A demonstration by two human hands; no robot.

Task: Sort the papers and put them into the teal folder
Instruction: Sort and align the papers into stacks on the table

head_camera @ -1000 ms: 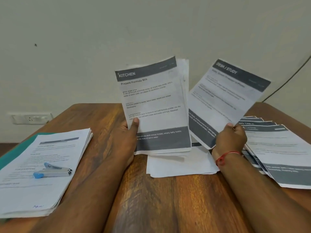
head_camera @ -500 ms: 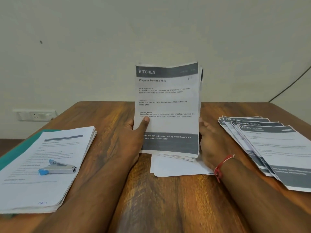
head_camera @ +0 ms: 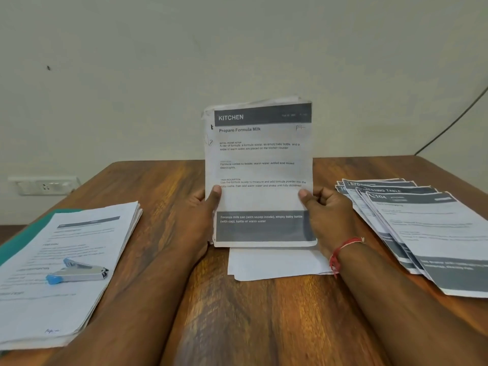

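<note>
I hold a bundle of papers [head_camera: 260,165] upright over the middle of the table, its top sheet headed KITCHEN. My left hand [head_camera: 202,215] grips its left edge and my right hand [head_camera: 326,215] grips its right edge, thumbs on the front. Under the bundle lie a few blank white sheets [head_camera: 274,264]. A thick paper stack [head_camera: 66,268] lies at the left on the teal folder [head_camera: 19,239], of which only a corner shows. A fanned pile of papers [head_camera: 427,231] lies at the right.
A blue and silver stapler [head_camera: 78,272] rests on the left stack. The wooden table [head_camera: 253,320] ends at a pale wall, with a socket plate [head_camera: 43,185] at the left and a dark cable [head_camera: 454,120] at the right.
The sheet my right hand held apart has gone behind the bundle. My right hand has come onto the bundle's right edge, and both hands now hold it squared up.
</note>
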